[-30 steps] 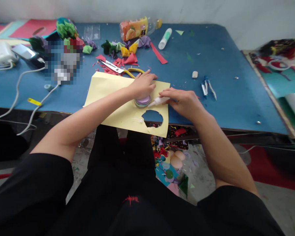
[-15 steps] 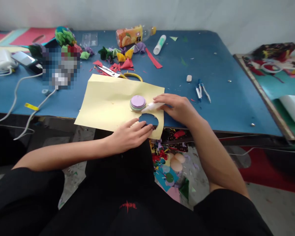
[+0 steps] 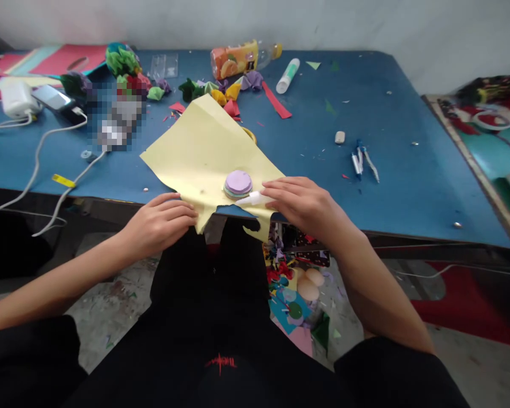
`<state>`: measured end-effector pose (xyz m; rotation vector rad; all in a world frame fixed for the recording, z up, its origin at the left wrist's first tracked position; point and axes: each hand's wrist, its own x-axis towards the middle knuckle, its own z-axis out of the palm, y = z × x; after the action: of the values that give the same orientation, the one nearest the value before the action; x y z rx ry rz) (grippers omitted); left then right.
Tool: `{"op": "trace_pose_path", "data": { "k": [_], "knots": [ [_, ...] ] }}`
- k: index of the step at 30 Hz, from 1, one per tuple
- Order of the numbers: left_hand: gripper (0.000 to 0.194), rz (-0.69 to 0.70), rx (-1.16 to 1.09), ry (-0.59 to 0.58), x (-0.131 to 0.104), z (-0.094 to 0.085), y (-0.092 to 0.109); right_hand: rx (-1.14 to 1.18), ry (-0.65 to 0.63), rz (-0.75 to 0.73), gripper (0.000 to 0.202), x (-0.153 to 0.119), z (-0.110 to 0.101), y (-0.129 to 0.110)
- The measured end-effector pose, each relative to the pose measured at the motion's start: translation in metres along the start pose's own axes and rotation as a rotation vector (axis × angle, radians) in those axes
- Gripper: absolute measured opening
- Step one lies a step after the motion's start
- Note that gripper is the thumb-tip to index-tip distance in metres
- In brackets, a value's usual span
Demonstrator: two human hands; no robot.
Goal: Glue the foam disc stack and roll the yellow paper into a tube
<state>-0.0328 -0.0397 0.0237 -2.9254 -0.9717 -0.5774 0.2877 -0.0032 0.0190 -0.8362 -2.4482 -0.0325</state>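
A yellow paper sheet [image 3: 195, 147] lies turned on the blue table, its near edge bent over the table's front and a rounded cutout open at that edge. On the sheet rests a stack of round paper discs [image 3: 238, 182], purple on top. My left hand [image 3: 159, 222] grips the sheet's near left edge, fingers together. In my right hand [image 3: 301, 198] is a white glue tube [image 3: 255, 198], its tip pointing left just below the discs.
Behind the sheet are crumpled paper flowers [image 3: 212, 90], a drink bottle [image 3: 242, 58], a glue stick [image 3: 288, 76] and a red strip [image 3: 276, 100]. An eraser [image 3: 339, 137] and compass [image 3: 362, 161] lie right; a phone [image 3: 53, 102] and cables lie left.
My left hand has moved left from the cutout to the sheet's near left edge. The sheet has rotated and bent, covering the scissors' blades. The right hand still has the tube.
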Motion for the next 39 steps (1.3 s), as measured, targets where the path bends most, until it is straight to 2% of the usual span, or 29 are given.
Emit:
{"op": "trace_pose_path", "data": {
  "k": [2,4,6,8,10,13,16,18,22,26,30,34,39],
  "knots": [
    [0.028,-0.033,-0.042,0.001,-0.002,-0.007,-0.003,-0.029,0.02,-0.012,0.024,-0.002,0.0,-0.002],
    [0.027,-0.043,-0.089,0.027,0.007,-0.016,-0.002,-0.044,0.044,-0.025,0.024,-0.004,-0.001,-0.001],
    [0.026,-0.059,-0.126,0.071,0.03,-0.023,0.003,-0.045,0.058,-0.025,0.024,-0.005,-0.001,0.004],
    [0.027,-0.103,-0.122,0.101,0.065,-0.022,0.007,-0.04,0.057,-0.01,0.025,-0.003,0.0,0.009],
    [0.03,-0.163,-0.093,0.063,0.108,-0.008,0.006,-0.046,0.047,0.0,0.027,-0.001,0.001,0.013],
    [0.03,-0.204,-0.043,-0.043,0.163,0.029,-0.004,-0.09,0.036,-0.029,0.03,0.003,0.002,0.017],
    [0.036,-0.258,-0.008,-0.174,0.19,0.06,-0.016,-0.148,0.063,-0.028,0.03,0.003,0.003,0.017],
    [0.04,-0.276,-0.03,-0.214,0.192,0.069,-0.021,-0.164,0.06,-0.005,0.029,0.001,0.004,0.017],
    [0.041,-0.306,-0.063,-0.206,0.186,0.068,-0.021,-0.132,0.01,0.0,0.029,-0.002,0.009,0.015],
    [0.041,-0.341,-0.071,-0.22,0.188,0.067,-0.018,-0.147,0.103,0.04,0.028,-0.005,0.013,0.014],
    [0.041,-0.369,-0.073,-0.19,0.189,0.068,-0.016,-0.124,0.071,0.047,0.026,-0.007,0.014,0.014],
    [0.04,-0.375,-0.094,-0.165,0.188,0.068,-0.017,-0.098,0.133,0.11,0.025,-0.009,0.014,0.016],
    [0.04,-0.366,-0.098,-0.169,0.187,0.07,-0.018,-0.025,0.133,0.152,0.027,-0.011,0.015,0.02]
  ]
}}
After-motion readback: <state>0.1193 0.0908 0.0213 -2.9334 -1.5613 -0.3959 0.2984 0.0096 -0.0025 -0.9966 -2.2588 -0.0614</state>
